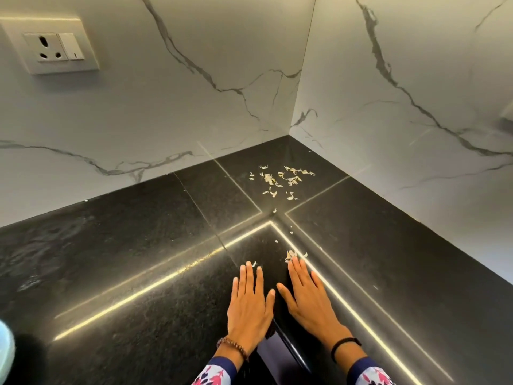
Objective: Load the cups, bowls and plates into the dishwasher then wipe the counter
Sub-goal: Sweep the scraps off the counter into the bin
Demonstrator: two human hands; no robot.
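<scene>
The black stone counter fills the corner under white marble walls. Pale dry flakes lie scattered near the back corner, and a few more flakes lie just beyond my fingertips. My left hand and my right hand lie flat side by side on the counter near its front edge, fingers straight and pointing toward the corner. Neither hand holds anything. No cups, bowls, plates or dishwasher are in view.
A wall socket with switch sits on the left wall. A wet smear marks the counter's left part. A pale blue-white object shows at the bottom left edge. A dark handle lies below the counter edge between my wrists.
</scene>
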